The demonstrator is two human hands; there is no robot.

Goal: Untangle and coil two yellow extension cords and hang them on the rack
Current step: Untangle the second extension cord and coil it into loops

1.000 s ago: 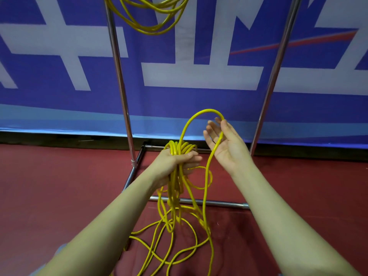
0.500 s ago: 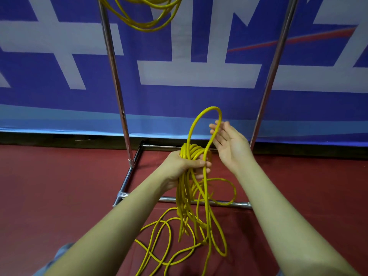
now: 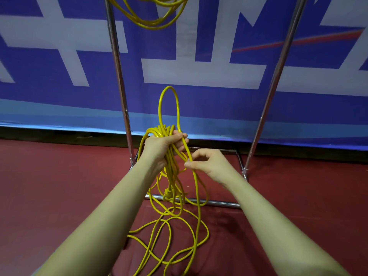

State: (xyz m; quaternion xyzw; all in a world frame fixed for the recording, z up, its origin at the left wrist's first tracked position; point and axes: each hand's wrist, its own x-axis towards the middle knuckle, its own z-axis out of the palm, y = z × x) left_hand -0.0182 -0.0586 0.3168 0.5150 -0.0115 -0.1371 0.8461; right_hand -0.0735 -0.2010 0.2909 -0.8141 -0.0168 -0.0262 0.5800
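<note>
Cord in play: yellow cord (image 3: 171,172) bunched in loops, top of the bundle held at chest height, the rest trailing down to the red floor (image 3: 59,196) in loose curls right below the hands
Tall loop: one loop stands up above the bundle, long and narrow, running near vertical
Left hand: left hand (image 3: 161,148) wrapped tight round the gathered loops, fingers curled over them, doing the holding
Right hand: right hand (image 3: 209,164) just beside and a touch lower, thumb and forefinger pinching a single strand, other fingers loosely bent
Key relation: that pinched strand comes down out of the tall loop, past the left hand, and drops on to the floor pile; slack lies below the right hand, bundle up and to its left, so the right hand looks the one to feed the next turn across
Plug: yellow plug (image 3: 167,195) dangling under the bundle
Count: two cords, one in hand, one hung cord (image 3: 151,20) already draped at the top of the rack (image 3: 119,86); two hands; two rack uprights showing
Backdrop: blue and white banner (image 3: 199,72) behind the rack
</note>
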